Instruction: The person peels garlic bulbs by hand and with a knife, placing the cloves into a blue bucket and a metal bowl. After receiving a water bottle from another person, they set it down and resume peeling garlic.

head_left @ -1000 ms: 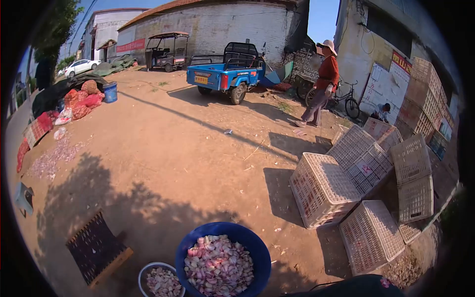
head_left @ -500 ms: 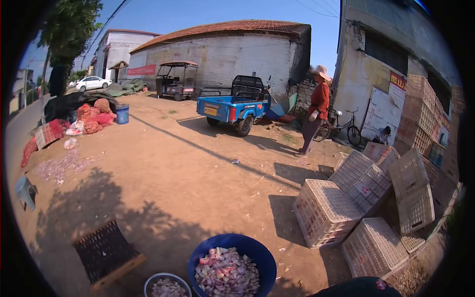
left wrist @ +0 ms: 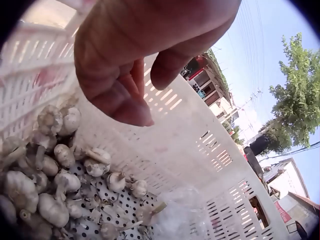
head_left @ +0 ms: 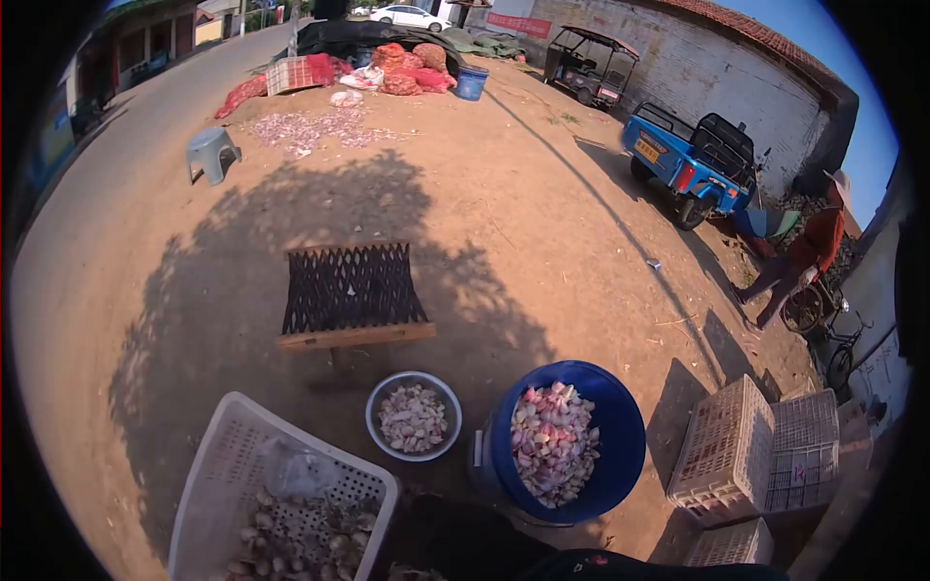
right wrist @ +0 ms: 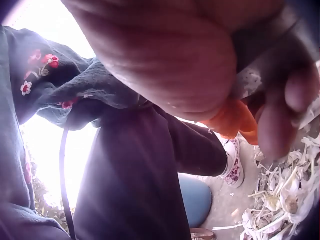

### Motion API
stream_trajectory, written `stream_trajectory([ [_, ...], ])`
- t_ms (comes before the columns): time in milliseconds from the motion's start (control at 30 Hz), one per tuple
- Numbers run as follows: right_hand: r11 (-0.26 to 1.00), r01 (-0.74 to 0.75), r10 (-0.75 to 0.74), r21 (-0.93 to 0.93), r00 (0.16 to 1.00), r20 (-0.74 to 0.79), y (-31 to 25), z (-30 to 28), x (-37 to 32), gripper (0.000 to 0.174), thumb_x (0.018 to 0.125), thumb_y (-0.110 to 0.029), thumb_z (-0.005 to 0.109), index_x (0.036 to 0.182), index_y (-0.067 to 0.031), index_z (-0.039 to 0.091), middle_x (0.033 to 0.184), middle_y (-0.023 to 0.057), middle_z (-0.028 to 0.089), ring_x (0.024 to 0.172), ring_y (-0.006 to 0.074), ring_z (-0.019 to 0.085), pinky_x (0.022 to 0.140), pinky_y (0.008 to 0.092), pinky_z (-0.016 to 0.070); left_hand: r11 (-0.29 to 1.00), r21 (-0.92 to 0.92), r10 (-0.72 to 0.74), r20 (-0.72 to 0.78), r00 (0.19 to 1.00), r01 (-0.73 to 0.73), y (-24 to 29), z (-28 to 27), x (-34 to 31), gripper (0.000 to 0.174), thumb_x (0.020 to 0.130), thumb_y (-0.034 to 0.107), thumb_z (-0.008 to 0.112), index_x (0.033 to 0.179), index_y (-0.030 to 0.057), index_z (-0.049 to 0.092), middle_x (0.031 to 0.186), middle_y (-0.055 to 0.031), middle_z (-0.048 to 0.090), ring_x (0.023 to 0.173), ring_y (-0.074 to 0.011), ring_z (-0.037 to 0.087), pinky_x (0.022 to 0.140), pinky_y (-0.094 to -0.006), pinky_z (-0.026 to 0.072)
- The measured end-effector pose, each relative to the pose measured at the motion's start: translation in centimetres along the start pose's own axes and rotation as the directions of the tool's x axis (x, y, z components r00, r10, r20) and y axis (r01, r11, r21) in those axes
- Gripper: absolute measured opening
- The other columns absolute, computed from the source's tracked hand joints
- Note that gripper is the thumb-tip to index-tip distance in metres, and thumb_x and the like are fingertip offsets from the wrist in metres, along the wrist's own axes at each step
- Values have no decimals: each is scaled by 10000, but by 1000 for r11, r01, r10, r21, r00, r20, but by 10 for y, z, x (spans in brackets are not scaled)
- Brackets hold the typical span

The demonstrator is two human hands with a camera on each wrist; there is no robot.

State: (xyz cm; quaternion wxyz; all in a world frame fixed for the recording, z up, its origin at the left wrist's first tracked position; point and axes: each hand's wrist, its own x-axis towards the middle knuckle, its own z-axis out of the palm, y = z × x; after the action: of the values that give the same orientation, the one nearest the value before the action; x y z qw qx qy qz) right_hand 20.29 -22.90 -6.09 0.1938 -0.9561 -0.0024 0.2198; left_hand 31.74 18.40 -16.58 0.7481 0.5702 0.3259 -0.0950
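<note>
In the left wrist view my left hand (left wrist: 150, 42) is over a white plastic crate (left wrist: 187, 142), fingers loosely bent and nothing visible between them. Garlic bulbs (left wrist: 53, 210) and a clear plastic bag (left wrist: 182, 215) lie inside that crate. My right hand (right wrist: 175, 65) has its fingers curled round an orange object (right wrist: 231, 120) in the right wrist view; its full shape is hidden. Pale garlic peels and stalks (right wrist: 280, 200) lie below that hand. Neither hand shows in the head view, where a blue bucket (head_left: 625, 460) and a metal bowl (head_left: 453, 434) hold peeled cloves.
A low stool with black webbing (head_left: 354, 290) stands beyond the bowl. Stacked crates (head_left: 722, 445) are at the right, a grey stool (head_left: 210, 150) at the far left. Farther off are red net sacks (head_left: 397, 73), a blue cart (head_left: 678, 165) and a walking person (head_left: 814, 247).
The head view has swung left and down. The bucket, bowl and webbed stool now sit farther right and higher, and the garlic crate has come into view.
</note>
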Motion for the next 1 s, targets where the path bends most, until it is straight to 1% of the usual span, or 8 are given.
stream_trajectory([
  [100, 933, 353, -360, 71, 908, 216, -57, 127, 22, 187, 710, -253, 595, 792, -93, 648, 674, 70, 622, 649, 229, 638, 500, 394, 480, 920, 366, 126, 52, 991, -137, -64, -71, 74, 242, 826, 159, 557, 1018, 13, 539, 669, -71, 590, 542, -164, 560, 457, -244, 447],
  [233, 730, 662, -673, 168, 655, 343, -114, 183, -13, 166, 765, -239, 552, 820, -115, 648, 694, 67, 634, 622, 230, 639, 471, 377, 490, 882, 407, -177, -184, 967, 239, -63, -51, 49, 301, 794, 114, 522, 1072, 4, 499, 753, -98, 599, 585, -183, 577, 521, -289, 493],
  [433, 717, 508, -595, 477, 803, 39, -122, 126, -7, 104, 756, -154, 534, 743, -54, 560, 575, 104, 569, 566, 302, 611, 453, 429, 460, 739, 601, -242, -183, 953, 303, -87, -59, 83, 96, 761, 60, 559, 849, 22, 560, 737, -82, 597, 625, -186, 584, 516, -296, 485],
  [500, 659, 531, -617, 533, 786, -20, -114, 145, -13, 107, 757, -158, 534, 728, -56, 546, 566, 114, 558, 550, 308, 597, 452, 433, 452, 519, 842, -175, -66, 982, 149, -99, -57, 96, 183, 734, 43, 598, 911, 3, 568, 731, -71, 592, 620, -164, 578, 491, -269, 464],
  [667, 702, 512, -654, 495, 739, 163, -102, 192, -24, 110, 751, -164, 531, 707, -63, 542, 567, 110, 558, 544, 295, 594, 452, 415, 451, 507, 849, -349, 46, 936, 147, -124, -10, 109, 269, 717, 55, 631, 979, 6, 593, 743, -64, 592, 635, -148, 571, 517, -264, 464],
  [767, 746, 517, -634, 420, 745, 207, -107, 191, -25, 113, 746, -154, 521, 705, -59, 567, 596, 102, 588, 588, 278, 622, 474, 389, 477, 583, 801, -159, 274, 949, -133, -159, 25, 116, 241, 728, 63, 628, 962, 12, 602, 762, -53, 595, 673, -132, 568, 559, -254, 467],
  [833, 754, 513, -637, 411, 724, 265, -110, 188, -22, 119, 743, -155, 520, 702, -59, 576, 606, 102, 596, 605, 274, 631, 483, 382, 486, 417, 786, 10, 498, 867, -456, -167, 57, 115, 234, 747, 83, 606, 969, 10, 594, 798, -93, 621, 712, -186, 602, 617, -296, 483],
  [1000, 757, 521, -638, 393, 719, 277, -114, 169, -19, 127, 730, -162, 529, 685, -57, 584, 615, 113, 602, 620, 270, 638, 488, 372, 490, 161, 815, -31, 568, 822, -557, -174, 118, 104, 273, 734, 199, 639, 961, 52, 608, 897, -170, 624, 856, -329, 600, 743, -411, 481],
])
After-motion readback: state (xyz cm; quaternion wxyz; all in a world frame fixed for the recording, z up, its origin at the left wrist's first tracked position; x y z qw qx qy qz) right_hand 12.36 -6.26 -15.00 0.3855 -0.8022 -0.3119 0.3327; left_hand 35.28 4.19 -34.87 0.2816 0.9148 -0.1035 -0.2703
